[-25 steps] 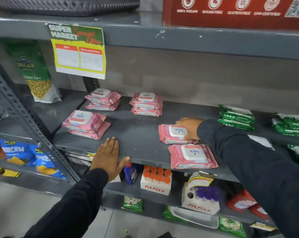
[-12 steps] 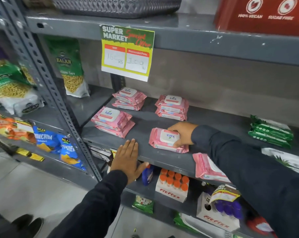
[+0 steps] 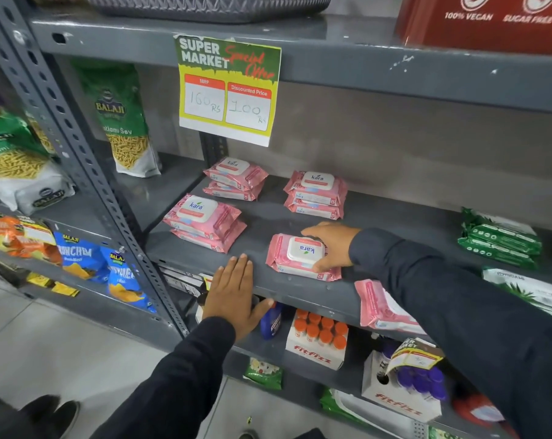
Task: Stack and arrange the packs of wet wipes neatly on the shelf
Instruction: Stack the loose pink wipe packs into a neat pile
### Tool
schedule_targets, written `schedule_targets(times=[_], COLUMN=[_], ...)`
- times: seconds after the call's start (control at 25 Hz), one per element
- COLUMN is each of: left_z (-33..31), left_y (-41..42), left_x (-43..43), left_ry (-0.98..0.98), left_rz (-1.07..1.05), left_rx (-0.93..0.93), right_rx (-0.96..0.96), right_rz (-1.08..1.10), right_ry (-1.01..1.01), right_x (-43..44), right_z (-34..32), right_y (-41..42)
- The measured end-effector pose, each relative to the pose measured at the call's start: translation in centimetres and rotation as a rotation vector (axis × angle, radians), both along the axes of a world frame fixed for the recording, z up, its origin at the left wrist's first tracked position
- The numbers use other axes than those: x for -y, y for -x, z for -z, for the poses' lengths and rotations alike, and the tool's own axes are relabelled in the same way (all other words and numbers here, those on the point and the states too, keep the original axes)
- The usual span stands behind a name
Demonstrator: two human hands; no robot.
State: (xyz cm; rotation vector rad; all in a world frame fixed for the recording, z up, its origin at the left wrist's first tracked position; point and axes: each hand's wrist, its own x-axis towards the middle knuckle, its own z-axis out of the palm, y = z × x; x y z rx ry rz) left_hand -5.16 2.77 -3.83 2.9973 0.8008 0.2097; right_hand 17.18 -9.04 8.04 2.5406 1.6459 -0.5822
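I would say the job is a bit past halfway. On the grey shelf (image 3: pixel 262 223), going from the left, three pairs of pink wet wipes are already stacked two high: the front left stack (image 3: pixel 205 221), the back left stack (image 3: pixel 235 178) behind it, and the back right stack (image 3: pixel 315 194) nearer the middle. Each top pack sits fairly square on the one below, though the front left pair is turned a little.

My left hand (image 3: pixel 233 296) lies flat and spread on the front lip of the shelf, fingers together, gripping nothing; I judge it is only steadying me. Just to its right, my right hand (image 3: pixel 331 245) is curled over the far side of a single pink pack (image 3: pixel 301 257), thumb on its near edge and fingers along its back edge. That pack lies flat on the shelf in front of the back right stack, its label facing away from me, with nothing under it.

Further right, another loose pink pack (image 3: pixel 383 307) lies at the shelf's front edge, partly hidden by my sleeve. I take it these two loose packs are what is left to pair up.

At the far right end, green packs (image 3: pixel 499 239) sit stacked by themselves, well apart from the pink ones.
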Motion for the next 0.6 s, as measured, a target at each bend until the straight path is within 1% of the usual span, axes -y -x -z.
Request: schedule_targets(times=[0.12,0.32,0.52,0.6], left_z=[0.2,0.0,-0.1,-0.1], left_y=[-0.1,-0.2,-0.1,-0.1], left_x=[-0.1,0.0,0.1,0.2], left_ry=[-0.001,0.000,-0.010,-0.008], left_rz=[0.007,-0.008,-0.017,-0.021], left_rx=[0.015,-0.011,-0.019,-0.018], right_rx=[0.015,0.110,0.218,0.235], right_rz=[-0.017,-0.029,0.121,0.150], right_ry=[0.011,0.060,0.006,-0.015], right_x=[-0.3,-0.6,-1.4,-1.5], right_z=[-0.6,-0.2,0.8,1.0], right_y=[0.0,1.3,2.0,2.2])
